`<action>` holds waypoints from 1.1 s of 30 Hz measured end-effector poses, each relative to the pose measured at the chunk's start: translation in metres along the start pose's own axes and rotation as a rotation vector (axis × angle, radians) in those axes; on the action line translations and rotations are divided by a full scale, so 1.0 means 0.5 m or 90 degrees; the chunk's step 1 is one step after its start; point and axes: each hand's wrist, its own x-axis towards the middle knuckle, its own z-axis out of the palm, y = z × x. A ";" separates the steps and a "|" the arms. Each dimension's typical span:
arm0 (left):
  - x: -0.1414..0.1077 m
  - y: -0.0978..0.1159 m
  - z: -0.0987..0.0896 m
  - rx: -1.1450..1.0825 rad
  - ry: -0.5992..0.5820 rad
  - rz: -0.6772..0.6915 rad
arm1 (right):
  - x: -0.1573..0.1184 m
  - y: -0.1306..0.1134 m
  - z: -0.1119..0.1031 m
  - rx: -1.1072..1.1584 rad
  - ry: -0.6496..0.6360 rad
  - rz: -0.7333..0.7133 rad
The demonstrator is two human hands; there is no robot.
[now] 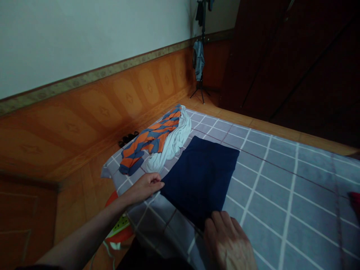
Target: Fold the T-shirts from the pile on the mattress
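Note:
A dark blue cloth (201,172), folded into a flat four-sided shape, lies on the grey checked bed cover (270,180). My left hand (147,185) pinches its near left corner, with the thumb and fingers closed together. At the near right corner, my right hand (226,236) has its fingers curled down over the cloth's edge; the fingertips are partly hidden. Beyond my left hand lie an orange and grey striped garment (152,137) and a crumpled white garment (171,144), side by side.
A black clothes stand (203,56) holds a grey garment in the far corner. Dark wardrobe doors (295,67) stand at the back right. Dark shoes (128,138) sit by the tiled wall. Below the bed's near left edge is a red and green object (120,227). Something red (356,200) shows at the right.

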 end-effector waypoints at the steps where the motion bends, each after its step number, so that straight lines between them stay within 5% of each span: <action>1: -0.003 0.004 0.001 -0.010 -0.006 -0.004 | 0.000 0.002 -0.007 -0.020 -0.003 -0.009; 8: -0.004 -0.014 0.026 -0.030 0.028 -0.002 | -0.008 0.007 -0.006 -0.148 -0.045 -0.039; 17: 0.000 -0.046 0.020 0.007 -0.028 0.036 | -0.009 -0.002 -0.011 -0.131 -0.043 -0.043; 29: 0.002 -0.043 0.034 0.133 0.038 0.047 | -0.019 0.004 0.002 -0.087 -0.025 -0.011; 33: 0.004 -0.037 0.029 0.152 -0.005 0.063 | -0.021 0.003 0.009 -0.081 -0.033 -0.004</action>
